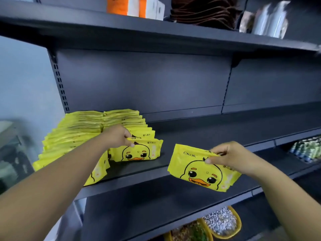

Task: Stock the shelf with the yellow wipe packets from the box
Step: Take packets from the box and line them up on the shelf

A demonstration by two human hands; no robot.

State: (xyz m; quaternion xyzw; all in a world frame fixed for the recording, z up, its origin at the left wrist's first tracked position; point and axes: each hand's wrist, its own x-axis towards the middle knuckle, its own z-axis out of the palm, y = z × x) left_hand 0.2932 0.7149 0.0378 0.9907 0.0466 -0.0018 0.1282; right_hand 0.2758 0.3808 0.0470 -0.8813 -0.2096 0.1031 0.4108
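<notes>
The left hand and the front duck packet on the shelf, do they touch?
Touching. The head view shows the left hand pinching the front duck packet's top edge.

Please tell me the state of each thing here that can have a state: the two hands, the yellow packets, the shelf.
Left hand: pinches the top edge of the front packet in the second row.
Right hand: holds a loose packet by its top, in front of the shelf edge.
Two packet rows: standing upright on the shelf, at its left end.
Middle shelf: bare on the right.
</notes>
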